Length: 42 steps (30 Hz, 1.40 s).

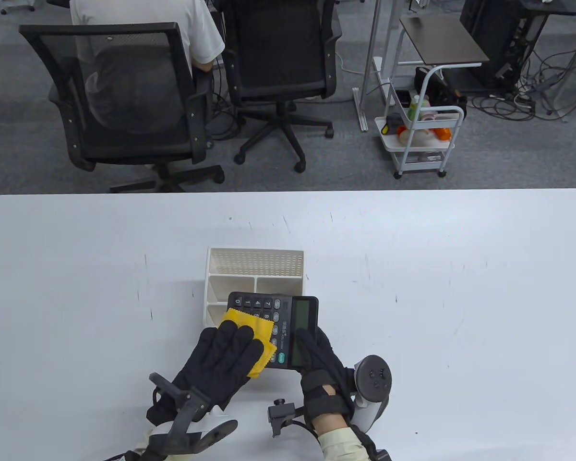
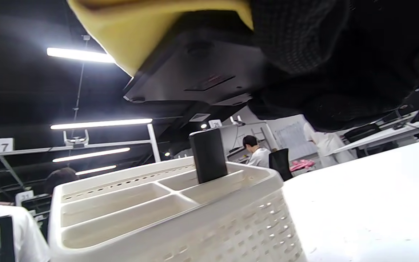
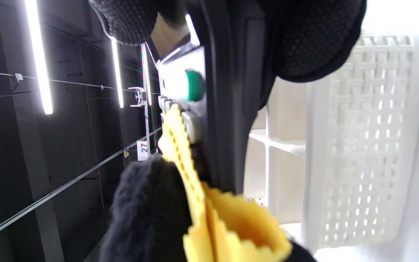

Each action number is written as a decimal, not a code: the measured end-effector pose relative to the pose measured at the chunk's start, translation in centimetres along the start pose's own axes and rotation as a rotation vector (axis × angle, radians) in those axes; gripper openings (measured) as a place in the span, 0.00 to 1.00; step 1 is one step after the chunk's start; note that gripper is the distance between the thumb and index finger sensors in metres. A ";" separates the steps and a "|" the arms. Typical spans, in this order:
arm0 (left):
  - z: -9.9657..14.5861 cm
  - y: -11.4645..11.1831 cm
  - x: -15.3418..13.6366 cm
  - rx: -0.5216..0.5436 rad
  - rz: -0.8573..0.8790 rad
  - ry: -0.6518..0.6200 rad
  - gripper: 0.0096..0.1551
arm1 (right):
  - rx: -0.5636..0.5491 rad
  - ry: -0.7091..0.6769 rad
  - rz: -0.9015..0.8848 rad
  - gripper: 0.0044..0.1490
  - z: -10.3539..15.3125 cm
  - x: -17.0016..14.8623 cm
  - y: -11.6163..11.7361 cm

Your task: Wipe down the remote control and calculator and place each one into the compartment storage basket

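Note:
A black calculator (image 1: 288,317) hangs tilted above the near part of the white compartment basket (image 1: 254,252). My right hand (image 1: 314,348) grips it at the display end, fingers curled round its edge (image 3: 304,43). My left hand (image 1: 233,343) holds a yellow cloth (image 1: 247,326) on the keys, fingers laid over it. The cloth (image 3: 231,225) folds round the calculator's near edge. From below, the left wrist view shows the calculator's underside (image 2: 202,72). A black remote control (image 2: 208,154) stands upright in one basket compartment (image 2: 209,193); the calculator hides it in the table view.
The white table (image 1: 461,297) stretches wide on both sides of the basket. Beyond its far edge are two black office chairs (image 1: 125,96), a person seated in the left one, and a small white cart (image 1: 422,139).

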<state>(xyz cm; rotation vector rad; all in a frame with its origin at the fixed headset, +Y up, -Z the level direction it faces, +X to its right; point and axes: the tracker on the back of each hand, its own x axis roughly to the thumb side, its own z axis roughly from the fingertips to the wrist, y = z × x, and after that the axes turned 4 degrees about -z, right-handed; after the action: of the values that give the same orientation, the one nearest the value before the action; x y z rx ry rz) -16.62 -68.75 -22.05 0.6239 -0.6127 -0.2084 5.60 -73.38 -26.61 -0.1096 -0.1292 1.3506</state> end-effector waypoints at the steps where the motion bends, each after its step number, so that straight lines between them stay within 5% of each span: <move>1: 0.0 0.0 0.2 0.002 0.011 -0.015 0.31 | -0.001 0.000 0.000 0.38 0.0 0.0 0.0; 8: -0.2 0.0 1.6 -0.006 0.048 -0.092 0.29 | 0.041 0.007 0.023 0.38 0.1 -0.1 0.4; 16: -0.1 -0.4 -0.2 -0.100 0.150 0.067 0.30 | 0.046 -0.021 0.083 0.38 0.1 0.2 0.5; 23: -0.4 -0.1 1.8 -0.077 0.149 -0.096 0.30 | 0.048 -0.022 0.081 0.38 0.0 0.1 0.3; 42: 0.2 -1.3 -2.7 -0.149 0.273 0.148 0.30 | 0.237 -0.096 0.272 0.39 0.2 0.5 2.2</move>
<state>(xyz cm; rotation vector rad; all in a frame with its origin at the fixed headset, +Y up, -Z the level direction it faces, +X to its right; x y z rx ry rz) -18.89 -68.86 -23.98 0.4024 -0.5272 0.0476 3.55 -72.42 -26.73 0.1426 -0.0346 1.6333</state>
